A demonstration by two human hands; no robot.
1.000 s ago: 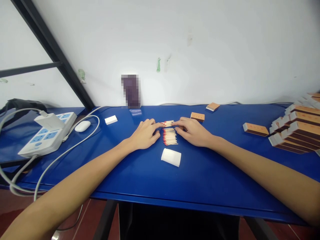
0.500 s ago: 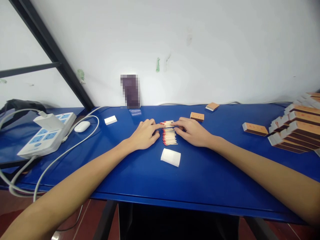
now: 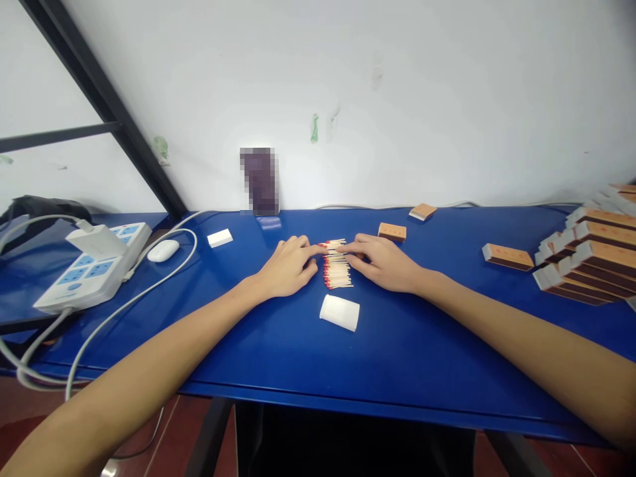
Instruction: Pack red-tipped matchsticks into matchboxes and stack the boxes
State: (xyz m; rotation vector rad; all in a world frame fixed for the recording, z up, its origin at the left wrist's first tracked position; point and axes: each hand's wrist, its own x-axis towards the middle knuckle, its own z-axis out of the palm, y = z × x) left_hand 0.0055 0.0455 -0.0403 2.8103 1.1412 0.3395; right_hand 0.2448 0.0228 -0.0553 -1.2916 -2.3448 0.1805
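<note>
Several red-headed matches (image 3: 338, 271) lie side by side in a column on the blue table, heads mostly to the left. My left hand (image 3: 289, 266) rests at their left side, its index finger stretched to the match heads near the top. From the right, my right hand (image 3: 380, 262) reaches in with its index fingertip over the bare ends of the upper matches. Both hands have fingers apart and hold nothing. Just below the matches lies a small white matchbox tray (image 3: 340, 313). Behind my right hand sits an orange matchbox (image 3: 392, 232).
Another matchbox (image 3: 422, 211) lies by the wall, and one more (image 3: 507, 257) beside a stack of matchboxes (image 3: 591, 255) at right. At left are a power strip (image 3: 94, 268), white cable, white earbud case (image 3: 163, 250) and small white box (image 3: 220, 238). A blurred-out phone-shaped object (image 3: 262, 182) leans on the wall.
My right index fingertip has slid slightly left, further over the upper matches. My left hand has stayed almost where it was.
</note>
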